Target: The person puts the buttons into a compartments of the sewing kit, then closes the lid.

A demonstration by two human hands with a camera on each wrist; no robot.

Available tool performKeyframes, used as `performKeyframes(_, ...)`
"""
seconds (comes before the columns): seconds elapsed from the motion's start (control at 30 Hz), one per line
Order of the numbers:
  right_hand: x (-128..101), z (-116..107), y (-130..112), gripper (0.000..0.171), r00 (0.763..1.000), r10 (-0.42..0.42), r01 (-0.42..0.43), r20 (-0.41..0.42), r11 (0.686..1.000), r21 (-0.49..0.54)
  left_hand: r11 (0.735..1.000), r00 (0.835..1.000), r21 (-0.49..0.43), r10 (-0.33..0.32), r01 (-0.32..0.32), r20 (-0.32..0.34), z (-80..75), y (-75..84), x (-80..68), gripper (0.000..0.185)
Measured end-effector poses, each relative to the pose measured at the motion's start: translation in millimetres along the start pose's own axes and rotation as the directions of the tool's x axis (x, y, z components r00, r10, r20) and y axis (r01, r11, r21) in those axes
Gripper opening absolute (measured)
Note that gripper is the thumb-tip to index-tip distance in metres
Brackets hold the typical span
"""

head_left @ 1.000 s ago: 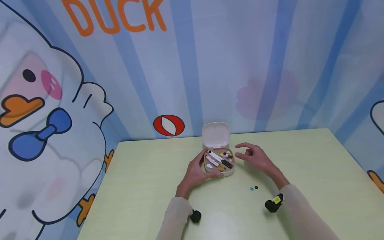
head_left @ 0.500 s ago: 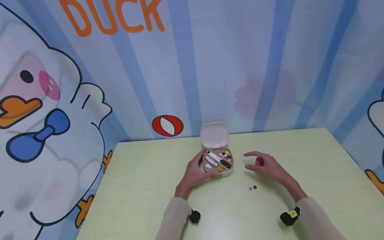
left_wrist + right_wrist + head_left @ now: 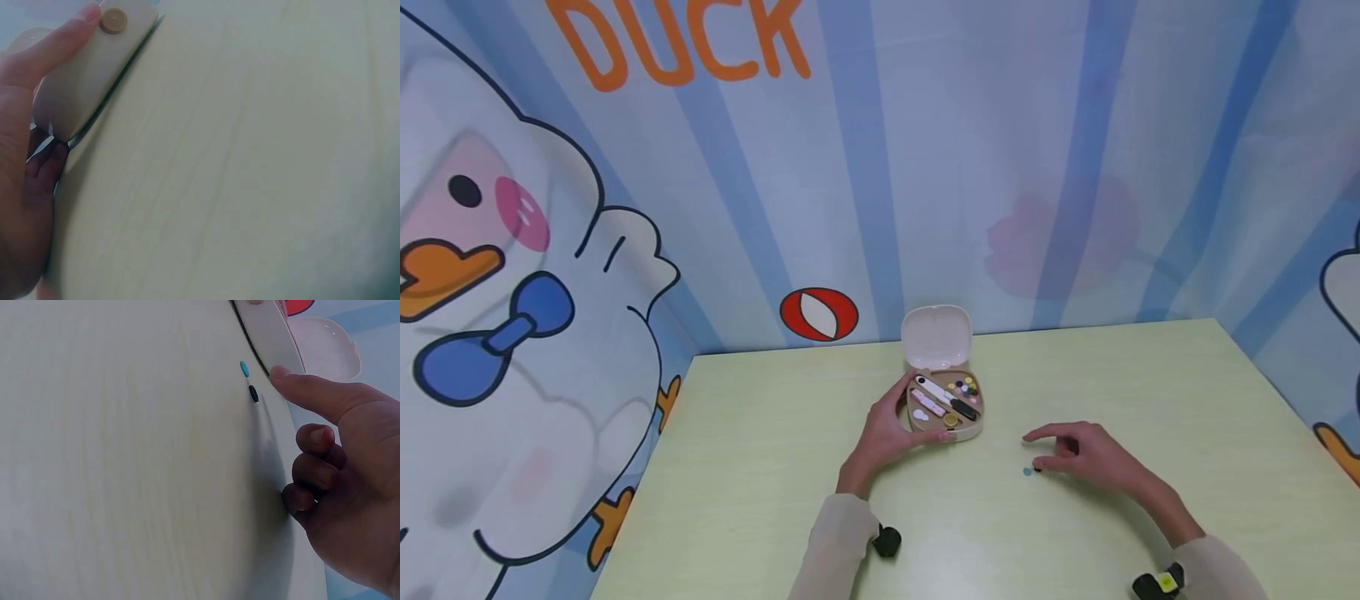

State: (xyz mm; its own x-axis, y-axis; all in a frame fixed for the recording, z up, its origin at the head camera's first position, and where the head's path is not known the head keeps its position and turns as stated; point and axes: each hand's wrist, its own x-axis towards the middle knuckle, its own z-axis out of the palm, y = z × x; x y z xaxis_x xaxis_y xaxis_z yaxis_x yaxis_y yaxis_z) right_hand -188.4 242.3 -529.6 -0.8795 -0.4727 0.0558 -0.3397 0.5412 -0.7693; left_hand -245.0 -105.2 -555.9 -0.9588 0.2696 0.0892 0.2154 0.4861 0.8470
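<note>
A blue-striped backdrop printed with a white cartoon duck, orange letters reading "DUCK" and a red-and-white oval wraps around the back and sides of the scene. In front of it lies a pale yellow-green counter with a faint wood grain. Near the counter's far edge sits a small beige sewing-kit case, its white rounded lid standing open and upright behind the tray; inside show a white-handled tool, a black piece, pink pieces and small coloured buttons. The left hand grips the case's near-left corner, thumb along the front edge and fingers curled round the side. The right hand hovers low over the counter well to the right of the case, forefinger stretched, the other fingers curled, holding nothing. Just beside its thumb tip lie a small blue button and a small black button, close together on the counter.
</note>
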Motion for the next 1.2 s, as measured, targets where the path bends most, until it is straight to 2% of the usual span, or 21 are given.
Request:
performKeyframes(0.27,-11,2,-5,0.024,1.0,-0.029,0.029,0.011,1.0,0.013,1.0,1.0,-0.01,0.014,-0.014,0.003,-0.4,1.8,0.7,0.116)
performKeyframes(0.5,-11,6,-4,0.012,0.994,-0.104,0.104,-0.028,0.995,-0.004,1.0,1.0,-0.018,0.007,-0.007,0.005,-0.7,3.5,1.2,0.114)
performKeyframes(0.87,-5,3,-5,0.005,1.0,-0.019,0.02,0.011,0.999,-0.038,1.0,1.0,-0.01,0.018,-0.018,0.002,-0.7,1.3,1.7,0.115)
performKeyframes(1.2,3,1,-8,0.007,0.999,-0.036,0.038,0.036,0.998,-0.058,1.0,1.0,-0.016,0.005,-0.005,0.004,0.1,-0.1,0.6,0.114)
